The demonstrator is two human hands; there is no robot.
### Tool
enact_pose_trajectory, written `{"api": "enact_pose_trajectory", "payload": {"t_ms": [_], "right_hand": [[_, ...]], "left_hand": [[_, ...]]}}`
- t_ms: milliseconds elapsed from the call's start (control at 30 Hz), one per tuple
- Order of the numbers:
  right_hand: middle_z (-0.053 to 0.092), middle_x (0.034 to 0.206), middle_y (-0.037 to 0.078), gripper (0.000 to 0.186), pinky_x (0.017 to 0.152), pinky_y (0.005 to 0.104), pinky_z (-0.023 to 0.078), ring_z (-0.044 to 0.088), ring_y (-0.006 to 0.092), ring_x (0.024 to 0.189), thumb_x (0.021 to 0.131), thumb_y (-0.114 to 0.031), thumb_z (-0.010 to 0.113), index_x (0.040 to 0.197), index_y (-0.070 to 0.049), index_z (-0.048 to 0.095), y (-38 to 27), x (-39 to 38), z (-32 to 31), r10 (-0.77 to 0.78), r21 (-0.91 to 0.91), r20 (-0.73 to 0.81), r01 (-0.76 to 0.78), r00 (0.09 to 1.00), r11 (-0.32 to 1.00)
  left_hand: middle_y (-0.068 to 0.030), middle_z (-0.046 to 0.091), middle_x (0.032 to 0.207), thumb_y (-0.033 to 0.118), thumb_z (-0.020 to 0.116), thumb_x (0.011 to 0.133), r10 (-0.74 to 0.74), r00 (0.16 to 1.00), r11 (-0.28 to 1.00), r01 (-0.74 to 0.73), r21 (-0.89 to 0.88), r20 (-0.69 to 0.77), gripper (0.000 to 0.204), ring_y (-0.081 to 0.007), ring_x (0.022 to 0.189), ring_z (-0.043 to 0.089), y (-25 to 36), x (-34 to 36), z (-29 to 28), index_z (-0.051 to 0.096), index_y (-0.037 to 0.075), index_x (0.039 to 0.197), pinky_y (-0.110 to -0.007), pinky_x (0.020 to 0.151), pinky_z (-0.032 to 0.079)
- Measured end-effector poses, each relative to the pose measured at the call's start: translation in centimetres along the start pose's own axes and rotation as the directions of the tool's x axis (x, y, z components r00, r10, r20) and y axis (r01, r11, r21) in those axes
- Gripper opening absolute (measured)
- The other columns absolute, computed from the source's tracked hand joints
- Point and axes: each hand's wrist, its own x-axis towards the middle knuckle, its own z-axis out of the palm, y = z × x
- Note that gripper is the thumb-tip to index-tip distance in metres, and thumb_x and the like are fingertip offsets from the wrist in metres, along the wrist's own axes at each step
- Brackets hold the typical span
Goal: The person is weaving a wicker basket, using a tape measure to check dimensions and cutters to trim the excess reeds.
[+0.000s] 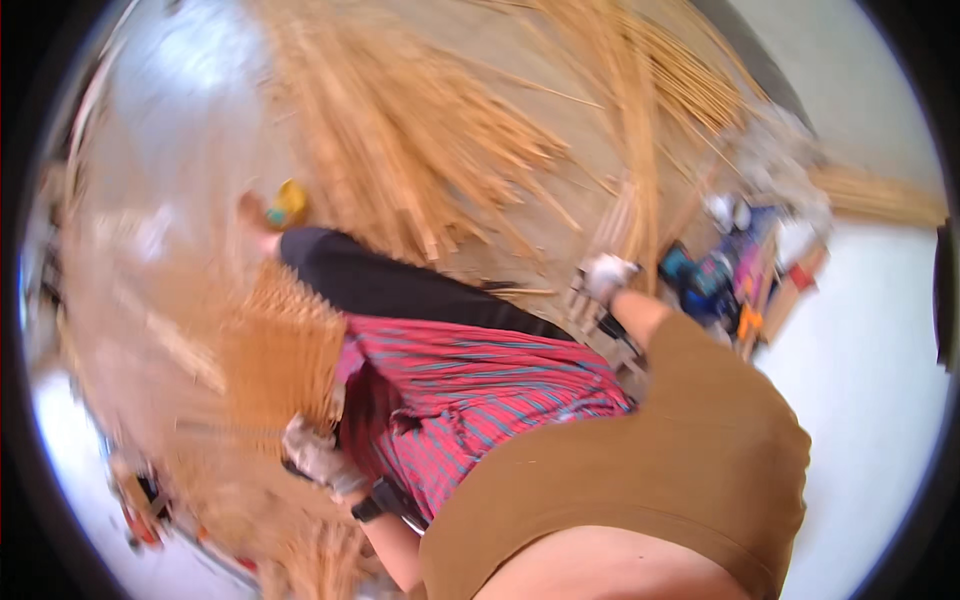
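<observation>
Motion blurs much of the picture. My left hand (318,455), in a pale glove with a dark band at the wrist, is at the lower edge of a square woven piece of tan strips (275,355), fingers smeared, so its grip is unclear. My right hand (605,282), also gloved, is out to the right, by the lower ends of long pale strips (640,170); whether it holds any is unclear. Between my hands lies a red striped cloth (460,400) over my lap, with my dark-trousered leg (380,280) stretched toward the upper left.
Loose bundles of long strips (420,130) lie across the floor (170,90) ahead. Right of my right hand is a pile of coloured items and clear plastic (720,280), beside a white surface (860,340). A small yellow object (290,200) lies by my foot. Clutter (140,490) sits at lower left.
</observation>
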Motion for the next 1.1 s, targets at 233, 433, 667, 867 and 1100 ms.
{"api": "enact_pose_trajectory", "payload": {"t_ms": [233, 433, 667, 867, 1100], "right_hand": [[0.076, 0.121, 0.015, 0.030, 0.095, 0.0449, 0.059, 0.073, 0.0300, 0.114, 0.086, -0.035, 0.075, 0.110, -0.016, 0.081, 2.4, -0.7, 3.9, 0.001, 0.024, 0.097, -0.003, 0.995, 1.000], [0.076, 0.116, 0.018, 0.052, 0.091, 0.0437, 0.058, 0.073, 0.0342, 0.110, 0.081, -0.048, 0.075, 0.120, -0.014, 0.078, -0.6, 2.2, 1.7, -0.321, 0.199, 0.333, 0.266, 0.887, 0.943], [0.073, 0.091, 0.018, 0.032, 0.066, 0.0403, 0.057, 0.071, 0.0251, 0.071, 0.098, -0.026, 0.059, 0.120, -0.003, 0.063, -5.0, -3.3, -11.3, -0.360, 0.601, 0.068, 0.249, 0.931, 0.759], [0.073, 0.102, 0.018, 0.031, 0.084, 0.0433, 0.055, 0.070, 0.0337, 0.094, 0.103, -0.031, 0.059, 0.119, -0.005, 0.064, -4.9, -3.9, -19.7, -0.385, 0.353, -0.588, 0.654, 0.711, 0.669], [0.037, 0.069, -0.009, 0.033, 0.043, 0.0230, 0.026, 0.030, 0.0051, 0.050, 0.113, -0.038, 0.048, 0.132, -0.014, 0.061, -7.7, -13.7, -33.1, -0.489, 0.891, -0.450, 0.343, 0.747, -0.297]], "left_hand": [[-0.0009, 0.067, 0.094, 0.028, 0.058, 0.110, -0.026, 0.999, 0.971, 0.036, -0.235, 0.044, 0.025, -0.0079, 0.074, 0.053, -1.1, 3.2, -0.6, 0.069, 0.008, 0.100, -0.025, 0.067, 0.045], [-0.0046, 0.066, 0.080, 0.031, 0.051, 0.113, -0.142, 0.979, 0.750, 0.202, -0.630, 0.145, 0.025, -0.0138, 0.067, 0.063, 0.8, -1.2, 2.0, 0.062, 0.010, 0.104, -0.028, 0.061, 0.052], [-0.0118, 0.072, 0.074, 0.031, 0.047, 0.113, -0.151, 0.875, 0.532, 0.465, -0.708, 0.461, 0.030, -0.0254, 0.066, 0.074, 3.4, -1.9, 6.1, 0.061, 0.004, 0.109, -0.038, 0.060, 0.060], [-0.0090, 0.070, 0.077, 0.033, 0.048, 0.113, -0.240, 0.781, 0.346, 0.624, -0.700, 0.577, 0.033, -0.0302, 0.070, 0.075, 5.0, -0.9, 7.4, 0.061, 0.002, 0.111, -0.051, 0.070, 0.066], [-0.0093, 0.067, 0.079, 0.038, 0.047, 0.112, -0.184, 0.722, 0.224, 0.691, -0.687, 0.667, 0.041, -0.0306, 0.076, 0.073, 0.8, -2.7, 10.6, 0.054, 0.000, 0.127, -0.051, 0.075, 0.065]]}}
